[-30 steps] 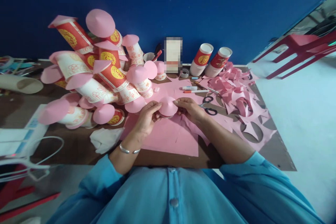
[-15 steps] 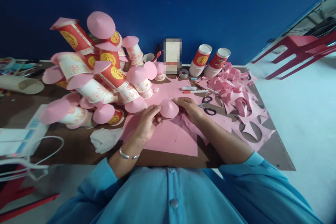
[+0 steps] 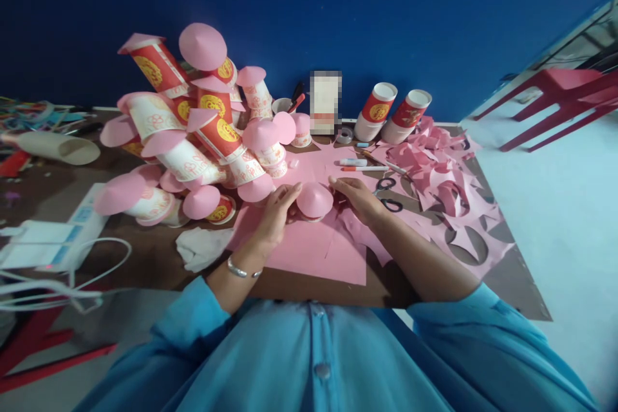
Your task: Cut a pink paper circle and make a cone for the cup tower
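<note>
Pink paper cone (image 3: 315, 198), one: upright atop a short cup (image 3: 313, 219), over a pink sheet (image 3: 331, 265) on the bench (image 3: 392, 288). Step, apparently: fitting cone to cup; next move likely calls for light, level pressure. Left hand (image 3: 279, 211): fingers loosely bent beside the rim. Right hand (image 3: 356, 198): fingers half-curled opposite. Whether either grips: cannot tell.

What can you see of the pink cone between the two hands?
The pink cone looks like smooth paper, wide and shallow, its point up and its lower edge round. It sits like a hat on what seems a cup, of which only a pale strip shows, above a pink sheet. The left hand and right hand flank it; whether either touches it is unclear.
</note>
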Motion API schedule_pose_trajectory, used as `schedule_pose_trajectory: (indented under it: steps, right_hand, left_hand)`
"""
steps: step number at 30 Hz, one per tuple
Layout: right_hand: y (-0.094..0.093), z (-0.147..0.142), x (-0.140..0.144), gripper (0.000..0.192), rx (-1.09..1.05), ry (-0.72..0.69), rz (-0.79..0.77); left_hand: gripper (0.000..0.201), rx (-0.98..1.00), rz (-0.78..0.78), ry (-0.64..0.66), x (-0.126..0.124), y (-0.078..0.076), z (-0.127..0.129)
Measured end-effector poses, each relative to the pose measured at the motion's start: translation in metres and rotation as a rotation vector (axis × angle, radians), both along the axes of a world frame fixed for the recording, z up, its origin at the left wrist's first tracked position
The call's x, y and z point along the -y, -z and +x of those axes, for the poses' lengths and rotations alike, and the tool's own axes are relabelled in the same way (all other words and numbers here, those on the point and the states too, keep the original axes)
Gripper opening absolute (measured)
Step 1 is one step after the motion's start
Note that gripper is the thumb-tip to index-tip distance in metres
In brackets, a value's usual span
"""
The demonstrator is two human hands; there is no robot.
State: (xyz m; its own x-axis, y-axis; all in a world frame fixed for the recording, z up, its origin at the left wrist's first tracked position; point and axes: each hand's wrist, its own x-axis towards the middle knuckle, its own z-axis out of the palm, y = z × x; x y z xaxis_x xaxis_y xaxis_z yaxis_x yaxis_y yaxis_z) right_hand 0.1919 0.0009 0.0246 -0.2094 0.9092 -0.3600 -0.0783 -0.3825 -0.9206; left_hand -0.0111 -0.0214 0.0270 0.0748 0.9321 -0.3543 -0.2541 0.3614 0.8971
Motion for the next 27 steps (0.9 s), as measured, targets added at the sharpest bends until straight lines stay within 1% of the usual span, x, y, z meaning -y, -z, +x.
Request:
schedule_pose_trajectory:
  steps: [5, 7, 9, 11, 14, 17, 21, 27]
  right_hand:
    - [-0.001, 0.01, 0.009, 0.063, 0.029, -0.046, -0.008]
    - [0.0, 0.012, 0.014, 0.062, 0.008, -0.058, -0.023]
    - [0.0, 0.012, 0.019, 0.06, -0.035, -0.057, -0.03]
    - [-0.001, 0.01, 0.022, 0.059, -0.069, -0.059, -0.033]
    - [-0.003, 0.004, 0.023, 0.056, -0.088, -0.075, -0.047]
    - [-0.004, 0.0, 0.022, 0.054, -0.091, -0.081, -0.048]
    - [-0.002, -0.001, 0.021, 0.054, -0.092, -0.068, -0.037]
    - [0.002, 0.0, 0.02, 0.054, -0.109, -0.071, -0.041]
  left_hand:
    - [0.047, -0.09, 0.12, 0.005, -0.014, 0.003, 0.003]
    - [0.05, -0.087, 0.095, 0.034, -0.017, 0.003, 0.003]
    - [0.053, -0.066, 0.028, 0.061, -0.018, 0.0, 0.004]
    - [0.054, -0.048, -0.008, 0.066, -0.018, -0.002, 0.005]
    - [0.053, -0.041, 0.012, 0.052, -0.018, -0.002, 0.005]
    - [0.048, -0.04, 0.04, 0.039, -0.017, 0.002, 0.004]
    - [0.045, -0.031, 0.02, 0.023, -0.014, 0.006, 0.002]
    - [0.044, 0.009, -0.01, -0.018, -0.011, 0.006, 0.005]
